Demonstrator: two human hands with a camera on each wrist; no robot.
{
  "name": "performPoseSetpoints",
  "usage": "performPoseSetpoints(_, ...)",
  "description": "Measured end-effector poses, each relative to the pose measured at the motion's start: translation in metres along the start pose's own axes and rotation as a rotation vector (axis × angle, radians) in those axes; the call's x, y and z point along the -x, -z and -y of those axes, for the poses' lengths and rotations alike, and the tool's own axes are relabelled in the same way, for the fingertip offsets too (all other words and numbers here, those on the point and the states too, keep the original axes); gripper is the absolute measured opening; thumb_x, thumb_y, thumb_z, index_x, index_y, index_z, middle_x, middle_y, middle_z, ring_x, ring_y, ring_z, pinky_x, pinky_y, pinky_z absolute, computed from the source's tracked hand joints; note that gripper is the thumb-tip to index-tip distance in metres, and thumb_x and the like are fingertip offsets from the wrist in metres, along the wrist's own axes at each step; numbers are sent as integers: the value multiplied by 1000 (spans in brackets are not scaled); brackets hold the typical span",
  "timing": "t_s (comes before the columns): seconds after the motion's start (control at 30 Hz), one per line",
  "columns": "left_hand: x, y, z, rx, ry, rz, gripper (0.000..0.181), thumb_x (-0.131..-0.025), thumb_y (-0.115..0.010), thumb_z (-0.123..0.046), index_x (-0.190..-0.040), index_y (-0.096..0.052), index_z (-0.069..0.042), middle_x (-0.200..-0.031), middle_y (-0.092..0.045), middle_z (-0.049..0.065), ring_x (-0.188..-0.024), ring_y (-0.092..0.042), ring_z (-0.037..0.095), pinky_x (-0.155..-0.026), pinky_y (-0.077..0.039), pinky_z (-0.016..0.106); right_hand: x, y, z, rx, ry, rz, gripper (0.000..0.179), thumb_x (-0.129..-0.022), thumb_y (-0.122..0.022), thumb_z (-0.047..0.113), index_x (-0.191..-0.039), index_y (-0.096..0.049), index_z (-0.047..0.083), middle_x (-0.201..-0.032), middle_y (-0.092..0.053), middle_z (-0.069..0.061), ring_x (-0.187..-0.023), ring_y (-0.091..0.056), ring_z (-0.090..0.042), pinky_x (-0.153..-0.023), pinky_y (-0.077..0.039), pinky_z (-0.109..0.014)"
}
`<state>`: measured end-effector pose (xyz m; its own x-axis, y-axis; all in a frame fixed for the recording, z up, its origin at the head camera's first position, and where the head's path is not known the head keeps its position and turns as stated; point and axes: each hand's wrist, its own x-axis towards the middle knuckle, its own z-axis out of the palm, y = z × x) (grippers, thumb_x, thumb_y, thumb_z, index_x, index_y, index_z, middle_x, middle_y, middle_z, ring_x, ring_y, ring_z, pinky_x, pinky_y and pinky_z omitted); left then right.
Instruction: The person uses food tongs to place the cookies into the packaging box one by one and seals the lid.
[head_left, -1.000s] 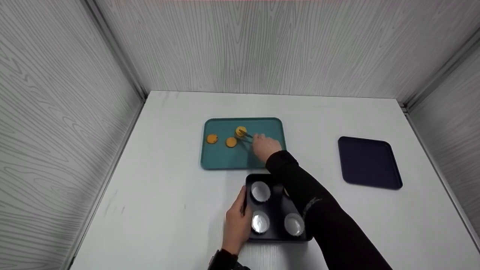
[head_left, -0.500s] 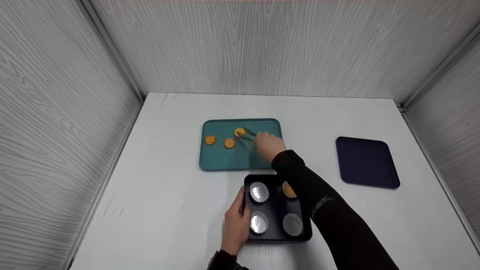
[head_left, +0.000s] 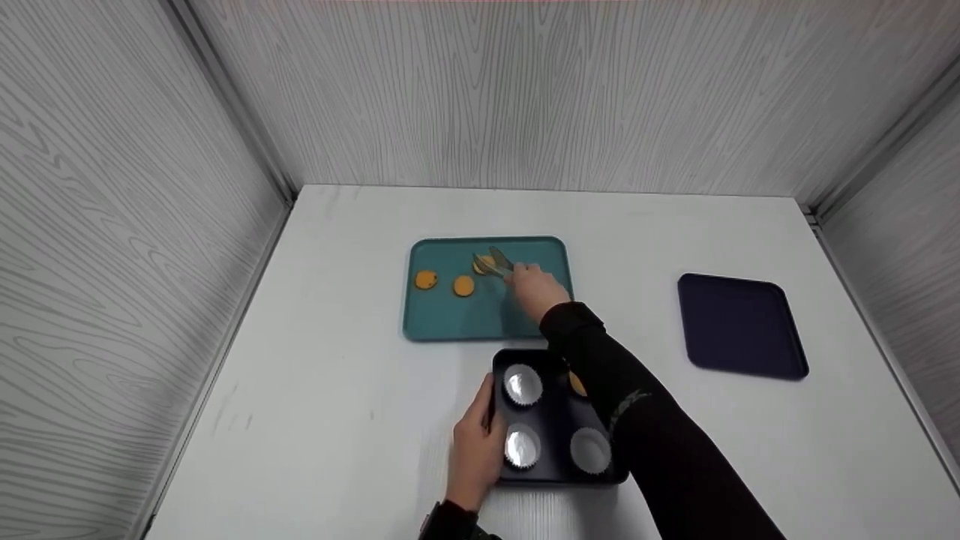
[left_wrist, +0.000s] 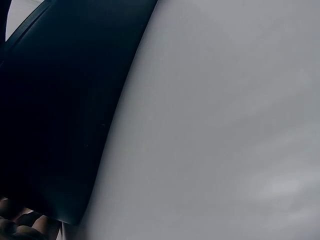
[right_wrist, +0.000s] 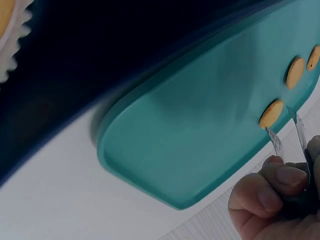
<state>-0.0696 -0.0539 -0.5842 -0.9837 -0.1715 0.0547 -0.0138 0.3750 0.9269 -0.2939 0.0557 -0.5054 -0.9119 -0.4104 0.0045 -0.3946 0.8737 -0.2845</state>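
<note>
My right hand (head_left: pixel 536 291) holds a pair of tongs (head_left: pixel 501 260) over the teal tray (head_left: pixel 435 322). Their two tips stand apart around a round orange cookie (right_wrist: pixel 271 114), one at either end of it in the right wrist view. Two more cookies, one plain (head_left: pixel 463 286) and one with dark specks (head_left: pixel 426 280), lie to the left on that tray. With my left hand (head_left: pixel 476 454) I grip the left side of a dark muffin tin (head_left: pixel 555 420). Silvery paper cups (head_left: pixel 523 385) sit in it, and an orange cookie (head_left: pixel 577 385) in the far right cup is partly hidden by my sleeve.
A dark purple tray (head_left: pixel 742 326) lies at the right on the white table (head_left: pixel 322 375). Grey wood-grain panels (head_left: pixel 487 97) enclose the table at the back and both sides. My right forearm (head_left: pixel 652 420) passes over the tin's right side.
The tongs' tips have shifted toward the back of the tray and now straddle the far cookie. My left hand and the tin keep their place, and the cookies lie where they were.
</note>
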Motion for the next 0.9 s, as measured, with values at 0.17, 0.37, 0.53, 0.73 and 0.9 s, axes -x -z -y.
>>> performPoseSetpoints(0.17,0,0,0,14,26,13,57,-103,-50,-13,-159,-41,-18,-157,-45,-3,-141,-45,13,-111,-43,39,-2,-5,5,18,56,3,33,-111,-44,19,-113,-56,-11,-95,-62,-27,-73,-67,-40,-64,-55,-46)
performPoseSetpoints(0.37,2,1,-2,39,31,22,56,-104,-49,-11,-159,-40,-18,-158,-44,-1,-142,-45,14,-112,-42,36,-1,-3,15,37,17,97,41,-111,-45,22,-129,-52,-14,-111,-62,-31,-85,-69,-41,-73,-57,-46)
performPoseSetpoints(0.53,1,0,-2,27,19,16,56,-105,-50,-11,-159,-41,-18,-157,-45,0,-141,-46,15,-112,-43,37,-3,3,21,137,-47,177,47,-111,-44,22,-147,-46,-8,-130,-61,-27,-101,-69,-38,-84,-59,-45)
performPoseSetpoints(0.73,0,2,-3,23,32,7,55,-104,-51,-12,-159,-41,-18,-157,-46,-2,-141,-46,13,-113,-42,37,-3,14,24,252,-33,229,42,-111,-43,16,-146,-51,-5,-131,-62,-24,-110,-67,-36,-91,-57,-45)
performPoseSetpoints(0.9,-1,0,-2,29,24,8,56,-104,-51,-11,-158,-41,-16,-157,-46,0,-141,-46,16,-112,-42,38,-1,12,24,292,-1,192,36,-111,-43,15,-137,-60,-4,-120,-67,-21,-104,-69,-33,-86,-59,-44)
